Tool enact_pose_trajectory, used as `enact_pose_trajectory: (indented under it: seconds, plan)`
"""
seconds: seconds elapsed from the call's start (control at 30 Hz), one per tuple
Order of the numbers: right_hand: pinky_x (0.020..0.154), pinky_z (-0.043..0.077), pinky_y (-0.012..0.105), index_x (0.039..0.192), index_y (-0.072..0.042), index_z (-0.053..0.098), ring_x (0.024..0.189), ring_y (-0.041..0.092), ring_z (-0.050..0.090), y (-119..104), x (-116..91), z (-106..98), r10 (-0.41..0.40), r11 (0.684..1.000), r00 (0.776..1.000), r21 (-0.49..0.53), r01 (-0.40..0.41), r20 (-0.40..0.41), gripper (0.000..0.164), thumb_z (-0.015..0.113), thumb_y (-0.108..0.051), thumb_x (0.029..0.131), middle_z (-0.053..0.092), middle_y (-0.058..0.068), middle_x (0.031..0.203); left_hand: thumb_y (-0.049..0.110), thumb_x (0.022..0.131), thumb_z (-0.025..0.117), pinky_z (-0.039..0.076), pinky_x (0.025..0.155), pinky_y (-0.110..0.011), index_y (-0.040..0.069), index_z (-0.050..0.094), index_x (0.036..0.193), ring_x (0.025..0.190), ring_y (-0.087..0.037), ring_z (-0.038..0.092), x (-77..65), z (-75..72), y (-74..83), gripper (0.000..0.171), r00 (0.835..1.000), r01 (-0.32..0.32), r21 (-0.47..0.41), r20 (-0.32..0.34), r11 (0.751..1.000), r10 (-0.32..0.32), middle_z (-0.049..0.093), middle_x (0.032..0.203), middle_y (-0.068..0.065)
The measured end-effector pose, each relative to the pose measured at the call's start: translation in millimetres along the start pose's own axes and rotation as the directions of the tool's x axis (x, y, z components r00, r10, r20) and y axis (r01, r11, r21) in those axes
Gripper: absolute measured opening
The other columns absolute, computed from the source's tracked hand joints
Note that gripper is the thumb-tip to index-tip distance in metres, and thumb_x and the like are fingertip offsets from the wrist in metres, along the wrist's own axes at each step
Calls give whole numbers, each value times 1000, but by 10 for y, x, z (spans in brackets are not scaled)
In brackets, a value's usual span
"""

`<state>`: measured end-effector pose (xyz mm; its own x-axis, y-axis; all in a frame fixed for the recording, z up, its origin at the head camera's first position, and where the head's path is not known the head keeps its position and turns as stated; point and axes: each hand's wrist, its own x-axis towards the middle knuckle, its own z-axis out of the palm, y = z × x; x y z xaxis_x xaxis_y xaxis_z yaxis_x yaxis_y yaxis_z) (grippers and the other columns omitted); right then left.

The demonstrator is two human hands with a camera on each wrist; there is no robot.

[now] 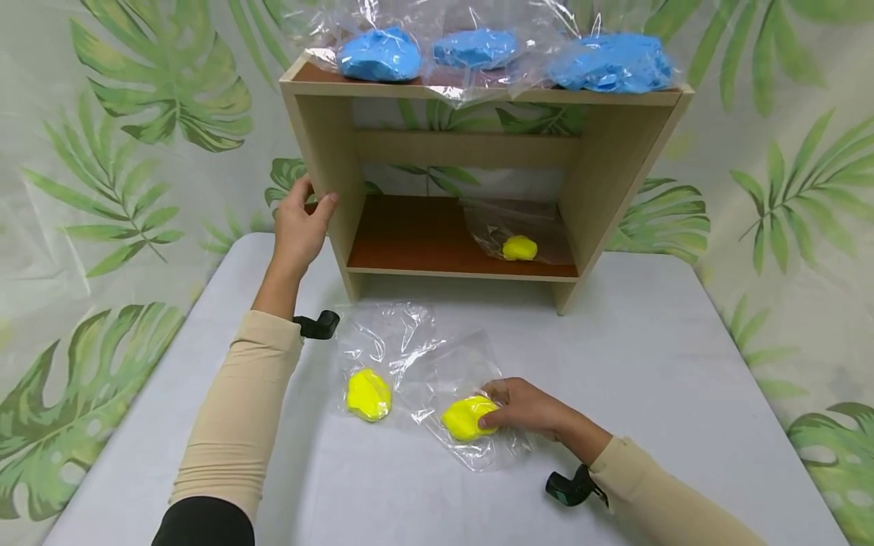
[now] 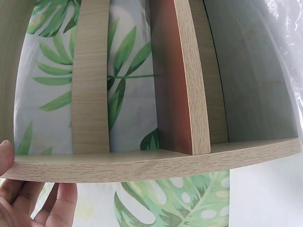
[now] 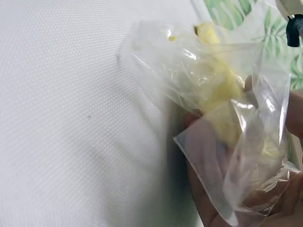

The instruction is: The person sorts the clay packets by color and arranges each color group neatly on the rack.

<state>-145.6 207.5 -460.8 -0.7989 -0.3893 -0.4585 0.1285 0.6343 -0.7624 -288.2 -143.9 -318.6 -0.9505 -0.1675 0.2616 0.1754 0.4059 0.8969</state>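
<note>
My left hand point(image 1: 300, 227) holds the left side panel of a small wooden shelf point(image 1: 321, 144). In the left wrist view the thumb lies on one side of the panel's edge point(image 2: 109, 170) and the fingers on the other. At the table's front, my right hand point(image 1: 529, 409) grips a clear plastic bag with a yellow clay-like lump point(image 1: 466, 418) in it. The right wrist view shows that bag point(image 3: 203, 85) wrapped close about the fingers. Just left of it lies another bagged yellow lump point(image 1: 369, 395).
A third bagged yellow lump point(image 1: 520, 248) sits on the shelf's lower board point(image 1: 410, 235), toward the right. Along the top board are bagged blue lumps point(image 1: 380, 54). The shelf stands at the back of a white-covered table point(image 1: 655, 364), before a leaf-patterned cloth point(image 1: 771, 250).
</note>
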Motion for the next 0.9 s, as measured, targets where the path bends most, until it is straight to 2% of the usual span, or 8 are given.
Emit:
enact_pose_trajectory:
  seconds: [0.17, 0.27, 0.4, 0.53, 0.7, 0.9]
  plan:
    - [96, 51, 43, 123, -6, 65, 108, 22, 58, -6, -25, -60, -50, 999, 998, 16, 50, 39, 47, 78, -22, 80, 67, 6, 118, 29, 100, 54, 50, 107, -46, 19, 47, 147, 130, -29, 59, 5, 6, -2, 48, 1000, -3, 4, 4, 1000, 3, 51, 150, -9]
    - [105, 48, 51, 125, -4, 63, 123, 32, 56, -19, -53, -104, -86, 996, 995, 34, 85, 44, 48, 77, -22, 82, 66, 10, 125, 29, 100, 54, 50, 106, -47, 19, 47, 147, 130, -29, 59, 5, 1, -2, 49, 1000, -7, 7, 3, 1000, 7, 51, 150, -9]
    - [113, 40, 57, 130, -1, 59, 138, 41, 46, -42, -79, -170, -95, 994, 995, 51, 94, 29, 53, 76, -22, 84, 61, 15, 137, 29, 100, 55, 51, 106, -47, 18, 47, 146, 130, -29, 59, 4, -11, -7, 49, 1000, -9, 13, 0, 1000, 9, 51, 149, -10]
    - [113, 41, 56, 133, 2, 56, 138, 41, 46, -44, -105, -236, -94, 994, 995, 61, 93, 15, 56, 74, -22, 85, 60, 17, 137, 31, 100, 54, 50, 106, -47, 19, 46, 147, 131, -29, 58, -3, -7, -24, 50, 1000, 0, 13, 9, 1000, 0, 50, 150, -9]
    - [111, 42, 56, 132, -1, 57, 138, 42, 45, -37, -128, -347, -142, 988, 990, 69, 141, 7, 51, 72, -23, 88, 62, 15, 132, 31, 99, 54, 50, 106, -47, 20, 46, 147, 131, -29, 58, -3, -11, -28, 50, 1000, 4, 5, 10, 1000, -4, 50, 151, -8]
    - [116, 34, 60, 134, -3, 56, 143, 47, 38, -81, -179, -474, -154, 986, 987, 54, 156, -35, 52, 72, -25, 89, 59, 15, 137, 30, 99, 54, 51, 105, -47, 18, 47, 146, 129, -30, 59, 9, -11, -28, 49, 1000, -14, 3, 5, 1000, 14, 51, 149, -10]
